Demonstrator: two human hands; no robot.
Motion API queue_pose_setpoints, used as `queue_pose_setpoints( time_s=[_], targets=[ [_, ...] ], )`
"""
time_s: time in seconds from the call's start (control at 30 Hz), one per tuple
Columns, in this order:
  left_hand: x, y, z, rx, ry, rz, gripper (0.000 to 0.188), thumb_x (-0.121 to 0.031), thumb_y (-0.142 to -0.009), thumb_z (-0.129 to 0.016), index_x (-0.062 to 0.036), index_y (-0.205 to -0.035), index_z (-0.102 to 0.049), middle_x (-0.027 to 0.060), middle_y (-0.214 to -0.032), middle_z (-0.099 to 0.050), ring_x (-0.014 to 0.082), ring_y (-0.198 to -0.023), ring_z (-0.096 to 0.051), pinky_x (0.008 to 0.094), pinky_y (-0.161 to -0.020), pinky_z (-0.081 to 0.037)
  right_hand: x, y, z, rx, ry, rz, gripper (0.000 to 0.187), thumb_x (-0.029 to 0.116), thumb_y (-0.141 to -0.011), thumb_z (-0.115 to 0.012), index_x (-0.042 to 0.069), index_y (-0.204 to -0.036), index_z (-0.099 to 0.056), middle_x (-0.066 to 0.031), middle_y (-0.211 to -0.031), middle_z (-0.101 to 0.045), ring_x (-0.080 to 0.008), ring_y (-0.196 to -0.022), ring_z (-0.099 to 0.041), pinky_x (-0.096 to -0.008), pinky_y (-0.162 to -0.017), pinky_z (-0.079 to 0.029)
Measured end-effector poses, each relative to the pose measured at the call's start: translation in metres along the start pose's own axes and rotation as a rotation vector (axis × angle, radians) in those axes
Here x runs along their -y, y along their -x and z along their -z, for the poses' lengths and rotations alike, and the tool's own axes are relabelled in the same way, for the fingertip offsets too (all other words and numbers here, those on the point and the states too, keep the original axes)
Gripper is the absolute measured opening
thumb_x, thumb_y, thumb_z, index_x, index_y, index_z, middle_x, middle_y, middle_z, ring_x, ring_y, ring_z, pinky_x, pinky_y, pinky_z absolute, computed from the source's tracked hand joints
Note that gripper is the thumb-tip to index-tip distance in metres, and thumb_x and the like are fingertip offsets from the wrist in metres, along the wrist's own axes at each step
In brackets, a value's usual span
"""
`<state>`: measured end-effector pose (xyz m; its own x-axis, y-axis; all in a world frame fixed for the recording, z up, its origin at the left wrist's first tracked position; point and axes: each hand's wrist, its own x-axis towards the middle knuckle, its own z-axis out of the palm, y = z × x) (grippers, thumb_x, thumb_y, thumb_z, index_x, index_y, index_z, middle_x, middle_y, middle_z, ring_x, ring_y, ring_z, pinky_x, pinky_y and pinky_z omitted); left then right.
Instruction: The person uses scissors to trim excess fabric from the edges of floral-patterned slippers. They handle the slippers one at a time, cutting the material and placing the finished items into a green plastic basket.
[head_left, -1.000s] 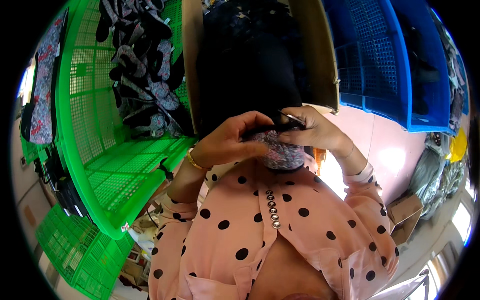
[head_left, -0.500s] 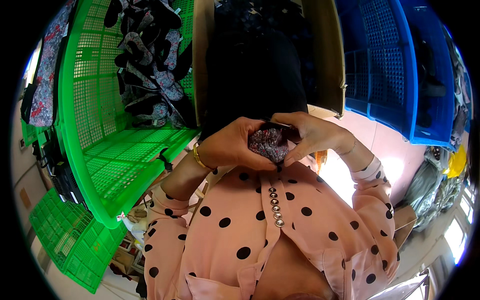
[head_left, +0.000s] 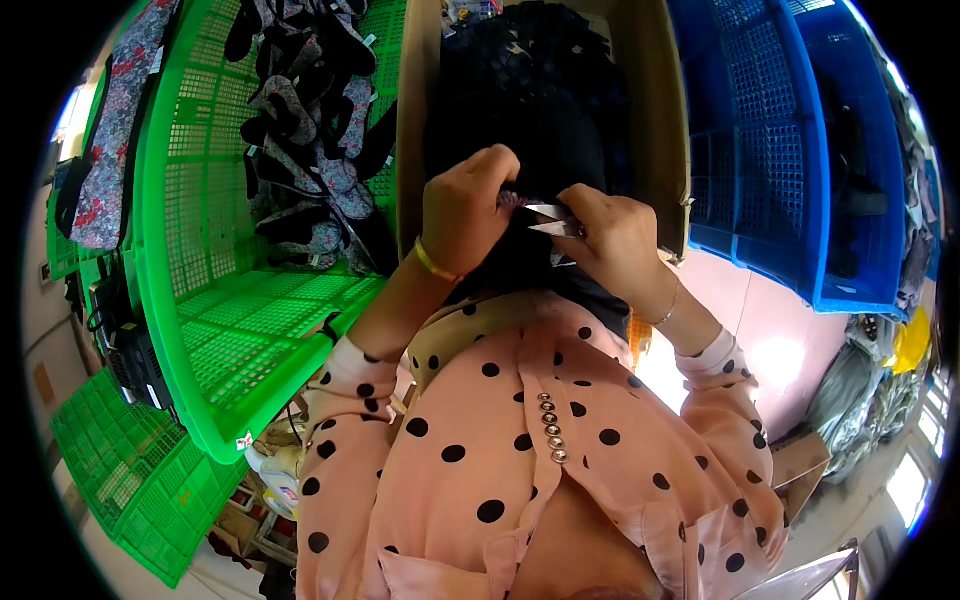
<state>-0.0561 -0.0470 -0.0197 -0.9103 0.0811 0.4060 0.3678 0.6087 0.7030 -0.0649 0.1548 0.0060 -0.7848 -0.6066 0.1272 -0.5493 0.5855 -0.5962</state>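
Where the two hands meet, over the near end of a cardboard box, much of the work is covered by the fingers themselves. The left hand is curled shut around a small dark piece of fabric, of which only a sliver shows between thumb and forefinger; its pattern and shape cannot be made out. The right hand grasps a small pair of metal snips, whose bright pointed blades stick out toward the left hand and reach the edge of the fabric; the handle is buried in the palm, so whether the blades are pressed together is hard to tell. A gold bangle circles the left wrist.

Inside the box lies a heap of dark cloth, too black to separate into single pieces, and the box's far end is cut off by the picture's rim. On the person's left, a green plastic crate holds a pile of patterned fabric pieces, grey and black, tangled together. On the right, a blue plastic crate curves away toward the edge, its contents lost in shadow. The pink polka-dot blouse fills the lower part of the view and hides whatever lies beneath the arms.
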Motion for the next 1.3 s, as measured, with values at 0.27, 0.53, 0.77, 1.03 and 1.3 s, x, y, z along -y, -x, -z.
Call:
queue_pose_setpoints(
  time_s=[0.27,0.53,0.77,1.03,1.3],
  targets=[
    [0.005,-0.007,0.007,0.343,0.421,0.111,0.031,0.010,-0.070,-0.067,-0.0026,-0.095,-0.054,0.0110,-0.083,-0.056,0.0248,-0.072,-0.059,0.0303,-0.066,-0.048,-0.025,0.016,0.010,0.014,0.218,0.012,0.028,0.009,-0.072,-0.071,0.009,-0.097,-0.057,-0.0083,-0.069,-0.060,-0.0291,-0.063,-0.063,-0.0373,-0.054,-0.047],
    [0.019,0.017,-0.013,0.089,0.000,-0.016,0.028,0.015,-0.063,-0.063,-0.0024,-0.080,-0.048,0.0104,-0.076,-0.046,0.0252,-0.062,-0.049,0.0339,-0.057,-0.042,-0.031,0.032,-0.034,-0.242,-0.011,-0.146,0.039,0.005,-0.075,-0.074,0.005,-0.109,-0.055,-0.0075,-0.066,-0.056,-0.0202,-0.058,-0.059,-0.0316,-0.055,-0.047],
    [0.028,0.027,-0.026,0.141,0.059,-0.004,0.033,0.014,-0.062,-0.062,-0.0045,-0.085,-0.048,0.0103,-0.078,-0.046,0.0279,-0.066,-0.052,0.0363,-0.058,-0.043,-0.055,0.010,-0.015,-0.227,-0.577,-0.508,0.035,0.032,-0.091,-0.071,0.001,-0.103,-0.061,0.0013,-0.073,-0.051,-0.0056,-0.067,-0.046,-0.0228,-0.058,-0.039],
    [0.018,0.007,0.005,0.185,0.099,-0.020,0.041,0.001,-0.071,-0.072,-0.0102,-0.109,-0.062,0.0070,-0.111,-0.063,0.0286,-0.100,-0.059,0.0381,-0.086,-0.049,-0.068,-0.006,-0.023,-0.027,-0.722,-0.646,0.036,0.037,-0.091,-0.071,0.006,-0.081,-0.056,0.0042,-0.068,-0.042,-0.0058,-0.063,-0.037,-0.0233,-0.055,-0.033],
    [-0.001,0.006,-0.018,0.108,-0.079,-0.213,0.024,-0.009,-0.070,-0.078,-0.0131,-0.090,-0.067,0.0010,-0.090,-0.063,0.0236,-0.089,-0.058,0.0348,-0.078,-0.049,-0.070,-0.010,-0.026,-0.034,-0.853,-0.722,0.031,0.034,-0.091,-0.070,0.010,-0.080,-0.054,0.0080,-0.064,-0.041,-0.0020,-0.058,-0.035,-0.0201,-0.050,-0.030]
  ],
)
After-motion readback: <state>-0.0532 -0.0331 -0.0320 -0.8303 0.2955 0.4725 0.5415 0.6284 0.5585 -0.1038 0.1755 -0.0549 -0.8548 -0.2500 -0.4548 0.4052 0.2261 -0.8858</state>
